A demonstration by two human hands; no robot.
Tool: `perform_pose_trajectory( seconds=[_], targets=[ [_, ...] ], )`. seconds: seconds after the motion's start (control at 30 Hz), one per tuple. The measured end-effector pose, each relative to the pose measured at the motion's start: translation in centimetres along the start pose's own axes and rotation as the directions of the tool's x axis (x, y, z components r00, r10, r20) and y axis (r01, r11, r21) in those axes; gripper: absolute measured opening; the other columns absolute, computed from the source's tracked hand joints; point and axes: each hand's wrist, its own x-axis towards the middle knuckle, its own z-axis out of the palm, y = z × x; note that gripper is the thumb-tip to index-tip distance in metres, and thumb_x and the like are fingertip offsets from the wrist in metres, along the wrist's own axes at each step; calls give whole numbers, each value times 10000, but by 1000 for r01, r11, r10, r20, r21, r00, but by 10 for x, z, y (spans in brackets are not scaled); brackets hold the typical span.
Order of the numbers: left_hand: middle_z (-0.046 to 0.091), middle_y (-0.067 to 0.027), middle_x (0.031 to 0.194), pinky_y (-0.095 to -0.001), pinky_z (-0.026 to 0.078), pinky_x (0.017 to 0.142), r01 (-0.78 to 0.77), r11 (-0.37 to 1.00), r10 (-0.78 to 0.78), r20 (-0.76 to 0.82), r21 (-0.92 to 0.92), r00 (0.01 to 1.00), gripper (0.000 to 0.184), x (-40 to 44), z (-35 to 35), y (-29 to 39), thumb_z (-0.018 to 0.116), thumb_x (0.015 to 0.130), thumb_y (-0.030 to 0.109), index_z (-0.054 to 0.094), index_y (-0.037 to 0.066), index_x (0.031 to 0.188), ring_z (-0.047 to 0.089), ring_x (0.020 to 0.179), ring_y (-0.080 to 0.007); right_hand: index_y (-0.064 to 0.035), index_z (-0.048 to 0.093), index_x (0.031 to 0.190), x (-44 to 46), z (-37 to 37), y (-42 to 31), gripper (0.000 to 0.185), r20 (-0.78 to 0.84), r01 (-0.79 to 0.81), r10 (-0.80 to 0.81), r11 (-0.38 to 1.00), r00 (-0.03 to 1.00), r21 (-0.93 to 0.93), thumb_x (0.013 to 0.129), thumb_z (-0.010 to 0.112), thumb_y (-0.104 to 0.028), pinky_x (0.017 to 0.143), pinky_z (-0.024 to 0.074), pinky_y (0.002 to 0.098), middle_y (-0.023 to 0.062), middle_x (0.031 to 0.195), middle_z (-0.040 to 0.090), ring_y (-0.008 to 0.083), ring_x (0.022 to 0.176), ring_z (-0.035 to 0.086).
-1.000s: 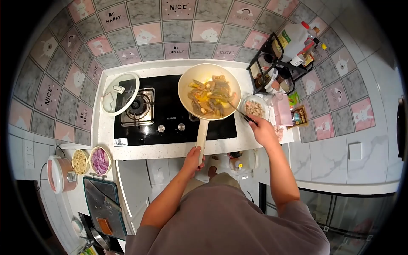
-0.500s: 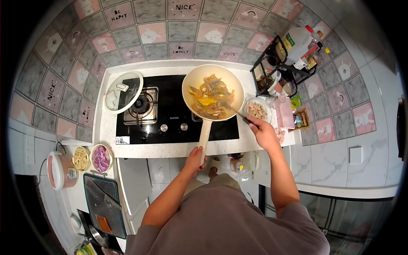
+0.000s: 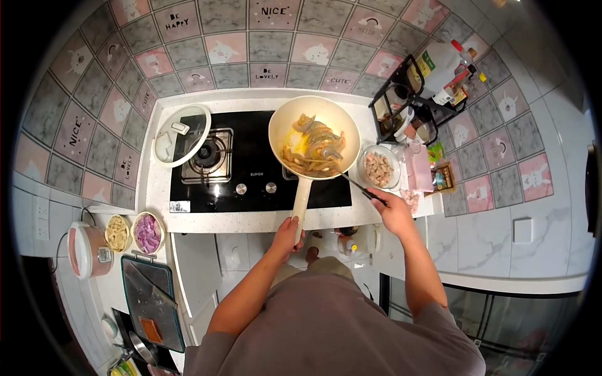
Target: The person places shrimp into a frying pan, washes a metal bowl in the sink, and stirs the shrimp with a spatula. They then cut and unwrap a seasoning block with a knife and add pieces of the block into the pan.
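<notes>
A cream-coloured frying pan (image 3: 343, 117) sits over the right burner of the black gas stove (image 3: 251, 144). Shrimp (image 3: 323, 139) lie in it in orange-yellow oil. My left hand (image 3: 289, 239) is wrapped round the pan's long handle near its end. With its fingers closed on the dark handle of a spatula (image 3: 365, 191), my right hand (image 3: 394, 211) is to the right of the pan. The spatula's head is among the shrimp at the pan's near right side and is mostly hidden by them. Just right of the pan stands a glass bowl (image 3: 396, 178) with pieces of pale meat.
A glass lid (image 3: 204, 141) leans by the left burner. Bottles stand on a black rack (image 3: 376, 116) at the back right. On the left counter are bowls of chopped onion (image 3: 148, 235) and pale pieces (image 3: 117, 233), and a cutting board (image 3: 141, 319) with a cleaver (image 3: 149, 283).
My right hand has moved down and slightly right with the spatula. The shrimp have shifted and gathered toward the pan's middle and near side. My left hand keeps its hold.
</notes>
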Motion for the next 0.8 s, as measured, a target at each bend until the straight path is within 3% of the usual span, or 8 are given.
perform_pose_trajectory(
  seconds=[0.07,0.23,0.3,0.5,0.6,0.67,0.73,0.8],
  targets=[
    [538,-9,776,-268,308,400,-1,1000,1,10,-12,1000,291,0,0,-1,376,1044,412,485,142,1043,453,465,-118,-186,649,1256,9,-2,13,333,-66,-28,23,997,998,-70,929,601,-228,863,507,403,197,1043,690,360,969,656],
    [538,-7,774,-264,306,401,-6,1000,6,4,-11,1000,296,-2,0,0,379,1044,422,486,145,1043,447,464,-116,-135,646,1248,70,35,19,333,-203,48,-59,997,977,-55,934,590,-230,879,505,410,218,1056,682,380,1004,646],
    [538,-7,773,-263,306,402,-11,1000,11,0,0,1000,297,-3,2,0,380,1044,425,486,147,1043,446,464,-116,-116,630,1262,97,60,24,345,-263,175,-135,975,955,136,939,578,-226,885,503,412,234,1078,670,395,1024,635],
    [529,-6,786,-252,277,418,1,1000,-1,-14,0,1000,311,-4,3,2,384,1040,453,491,161,1050,424,482,-114,-201,616,1296,59,47,-16,378,41,80,-80,997,996,9,919,608,-224,847,506,427,212,1058,678,386,968,642],
    [529,-6,782,-253,276,418,6,1000,-6,3,-15,1000,311,-2,0,0,383,1040,455,489,163,1042,427,486,-114,-191,633,1278,21,18,-15,361,43,66,-64,997,997,-30,917,629,-178,837,507,350,176,1049,698,300,921,675],
    [528,-4,780,-254,273,417,8,1000,-7,13,-23,1000,309,-2,0,0,382,1040,456,489,166,1044,429,489,-115,-234,646,1265,10,2,-7,359,46,-47,50,996,998,-72,908,616,-212,828,507,413,162,1023,693,351,939,651],
    [528,-2,780,-253,271,416,8,1000,-8,6,-14,1000,307,-2,1,0,380,1041,455,490,168,1047,429,488,-115,-208,655,1251,12,-2,3,344,-91,30,-40,993,995,-113,910,607,-211,842,511,425,186,1043,689,362,962,654],
    [528,-1,780,-253,269,415,9,1000,-9,-2,-4,1000,306,-2,1,0,379,1041,454,491,169,1050,429,487,-115,-187,648,1256,27,-1,-4,347,-107,-31,13,985,994,-171,913,602,-206,848,510,441,210,1036,683,382,966,649]
  ],
)
